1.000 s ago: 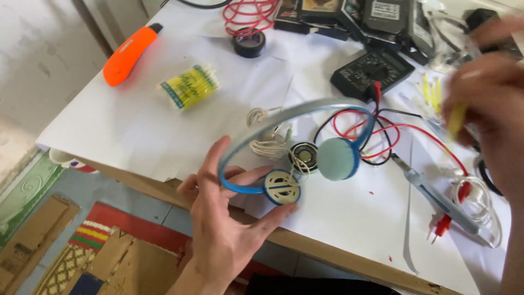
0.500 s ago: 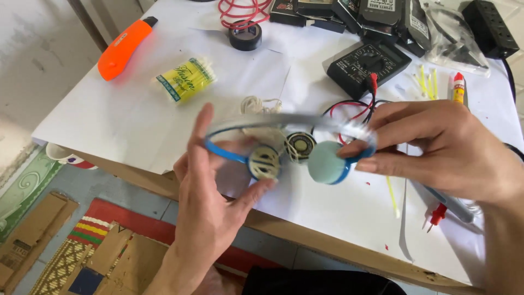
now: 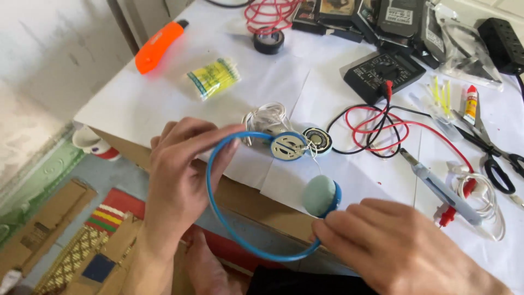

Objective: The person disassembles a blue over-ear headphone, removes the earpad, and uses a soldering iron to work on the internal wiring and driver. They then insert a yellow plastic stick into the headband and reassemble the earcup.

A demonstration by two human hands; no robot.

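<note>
Your right hand, which was away at the table's far side a second ago, now pinches the foam-padded cup of the blue plastic headset; your left hand grips its band, so it hangs over the white table's edge, bare earpiece upward.

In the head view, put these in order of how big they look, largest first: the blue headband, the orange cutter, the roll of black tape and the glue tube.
1. Blue headband, though it is nearest the camera.
2. Orange cutter.
3. Black tape and glue tube look alike; not ranked.
</note>
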